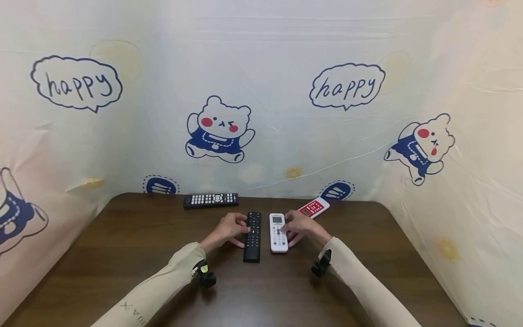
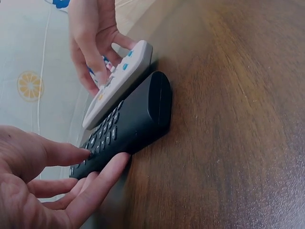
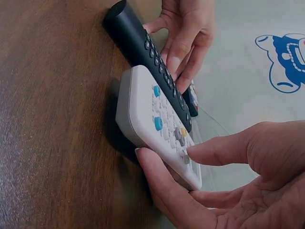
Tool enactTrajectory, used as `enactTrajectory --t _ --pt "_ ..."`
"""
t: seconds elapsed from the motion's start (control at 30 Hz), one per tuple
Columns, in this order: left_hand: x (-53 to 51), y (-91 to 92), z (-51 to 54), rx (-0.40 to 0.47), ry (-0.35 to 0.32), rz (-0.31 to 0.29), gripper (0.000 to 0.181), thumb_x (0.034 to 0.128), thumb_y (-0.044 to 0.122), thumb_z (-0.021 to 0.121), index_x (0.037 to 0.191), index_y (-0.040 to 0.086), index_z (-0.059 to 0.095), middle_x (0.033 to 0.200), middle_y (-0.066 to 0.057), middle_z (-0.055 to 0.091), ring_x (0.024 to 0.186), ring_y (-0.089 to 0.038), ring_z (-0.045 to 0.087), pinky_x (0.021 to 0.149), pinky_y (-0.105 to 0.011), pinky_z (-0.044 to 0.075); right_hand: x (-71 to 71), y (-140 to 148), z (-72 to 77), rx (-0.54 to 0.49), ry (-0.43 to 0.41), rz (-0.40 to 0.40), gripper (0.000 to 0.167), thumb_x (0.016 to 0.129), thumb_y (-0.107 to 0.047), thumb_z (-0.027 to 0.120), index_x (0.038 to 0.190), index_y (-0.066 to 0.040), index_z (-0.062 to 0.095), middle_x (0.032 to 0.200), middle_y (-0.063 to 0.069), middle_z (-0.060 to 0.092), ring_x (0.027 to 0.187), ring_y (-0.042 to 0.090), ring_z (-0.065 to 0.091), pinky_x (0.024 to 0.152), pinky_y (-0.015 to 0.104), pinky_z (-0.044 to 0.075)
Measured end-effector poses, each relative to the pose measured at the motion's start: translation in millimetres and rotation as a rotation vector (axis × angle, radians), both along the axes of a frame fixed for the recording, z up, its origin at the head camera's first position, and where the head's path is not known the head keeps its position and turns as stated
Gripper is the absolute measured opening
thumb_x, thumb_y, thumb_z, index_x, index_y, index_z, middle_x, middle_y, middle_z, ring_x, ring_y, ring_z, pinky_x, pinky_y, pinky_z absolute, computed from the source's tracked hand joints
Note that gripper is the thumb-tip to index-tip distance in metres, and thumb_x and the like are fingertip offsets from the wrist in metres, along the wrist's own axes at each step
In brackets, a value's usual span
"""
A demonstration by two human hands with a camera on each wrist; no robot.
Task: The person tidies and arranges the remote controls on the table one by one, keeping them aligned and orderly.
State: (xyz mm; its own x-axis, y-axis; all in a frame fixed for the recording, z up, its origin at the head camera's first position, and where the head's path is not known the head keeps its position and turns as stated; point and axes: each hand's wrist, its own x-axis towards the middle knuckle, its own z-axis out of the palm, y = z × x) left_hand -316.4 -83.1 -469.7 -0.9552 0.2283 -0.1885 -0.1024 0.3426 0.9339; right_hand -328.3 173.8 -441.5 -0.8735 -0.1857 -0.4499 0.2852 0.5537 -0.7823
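black, hard-looking plastic is forming the slim remote (image 1: 252, 253) lying between the hands, which the left hand (image 1: 224, 230) is pinching with one digit over the buttons and another against the side, while the right hand (image 1: 305, 225), apart from it, is similarly gripping the white remote (image 1: 279, 246) alongside. both are probably going to handle as light, stiff and slightly slick, so the long edges are offering the surest hold. the head view is showing a red-faced remote (image 1: 313, 208) beyond the right hand, whereas the left wrist view is revealing the black one's thick, rounded end.
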Motion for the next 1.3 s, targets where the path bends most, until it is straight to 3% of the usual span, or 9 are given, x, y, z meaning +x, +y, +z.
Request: enactTrajectory --t 0.2,0.5,0.73,0.93,1.1,1.3 --pt "1.5 0.9 3.3 -0.008 -0.004 0.005 0.05 0.0958 -0.004 0.069 0.143 -0.012 0.052 0.121 -0.026 0.06 0.098 -0.036 0.072 0.06 -0.039 0.066 -1.3 1 0.7 0.014 0.0 0.009 0.052 0.103 -0.006 0.062 0.149 0.004 0.041 0.107 0.023 0.066 0.089 0.033 0.074 0.069 0.039 0.067" --pt "0.3 3.6 5.6 0.032 -0.048 -0.027 0.053 0.0972 -0.005 0.065 0.146 -0.012 0.047 0.119 -0.029 0.062 0.101 -0.039 0.071 0.062 -0.041 0.066 -6.1 17 10.0 0.017 0.077 0.015 0.043 0.106 -0.007 0.056 0.144 0.008 0.045 0.119 0.03 0.065 0.097 0.04 0.073 0.075 0.043 0.067" --pt "3.1 2.7 5.4 0.013 -0.054 -0.001 0.053 0.0979 -0.006 0.064 0.147 -0.013 0.046 0.12 -0.03 0.061 0.105 -0.041 0.07 0.061 -0.041 0.066 -13.2 28 7.6 -0.101 0.202 0.039 0.04 0.107 -0.001 0.051 0.143 0.014 0.042 0.127 0.036 0.061 0.106 0.047 0.07 0.082 0.05 0.066" --pt "5.1 1.7 4.1 0.015 -0.028 -0.007 0.053 0.0973 -0.007 0.064 0.146 -0.015 0.045 0.117 -0.03 0.062 0.106 -0.042 0.07 0.061 -0.041 0.066 -18.6 32 5.7 -0.127 0.307 0.011 0.038 0.102 0.011 0.046 0.139 0.013 0.046 0.127 0.038 0.058 0.105 0.045 0.067 0.08 0.049 0.066" --pt "5.8 1.7 3.8 0.017 -0.022 -0.006 0.052 0.0975 -0.008 0.064 0.145 -0.016 0.044 0.117 -0.029 0.063 0.106 -0.042 0.07 0.061 -0.041 0.066 -26.6 38 7.7 -0.023 0.472 0.07 0.038 0.096 0.016 0.045 0.133 0.013 0.052 0.122 0.035 0.06 0.102 0.044 0.065 0.079 0.049 0.064" --pt "6.4 4.1 4.6 0.014 -0.009 0.004 0.054 0.0978 -0.008 0.063 0.148 -0.013 0.044 0.128 -0.03 0.058 0.106 -0.043 0.07 0.06 -0.041 0.066 -35.9 53 8.5 0.204 0.661 0.149 0.031 0.101 0.009 0.052 0.131 0.01 0.059 0.125 0.028 0.064 0.112 0.038 0.064 0.1 0.052 0.057"
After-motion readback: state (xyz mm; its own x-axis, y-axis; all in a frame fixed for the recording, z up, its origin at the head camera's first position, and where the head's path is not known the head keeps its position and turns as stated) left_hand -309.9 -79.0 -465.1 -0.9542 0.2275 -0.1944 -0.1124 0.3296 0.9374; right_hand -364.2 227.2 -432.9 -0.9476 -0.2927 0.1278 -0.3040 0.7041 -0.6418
